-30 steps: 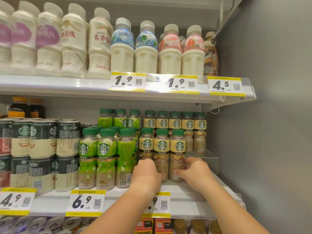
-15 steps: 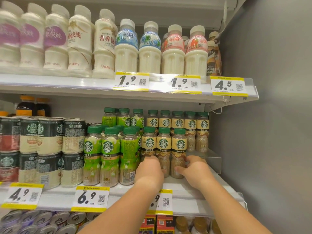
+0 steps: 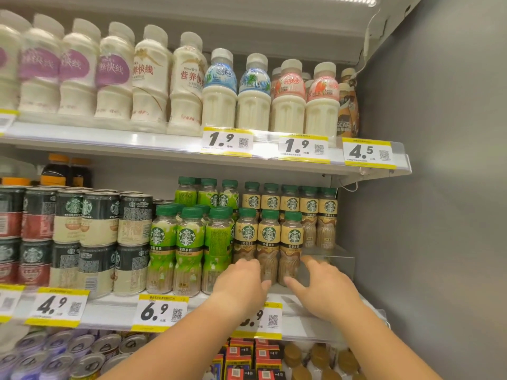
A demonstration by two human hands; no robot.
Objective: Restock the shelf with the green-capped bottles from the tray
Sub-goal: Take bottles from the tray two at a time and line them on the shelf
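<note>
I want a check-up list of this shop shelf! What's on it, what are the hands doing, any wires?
Surface: middle shelf, white, price tags along its front edge.
Job's things: tan-label bottles with green caps, three upright in the front row, more behind; no tray in view.
Clutter: green-label bottles to their left; stacked coffee cans further left; white milk bottles on the shelf above; cans and cartons below.
Hands: left hand against the front row's left side; right hand spread at its right side, beside a clear divider. Neither lifts a bottle.
Cables: thin white wire under the upper shelf's right end.
Surroundings: grey side wall on the right.
</note>
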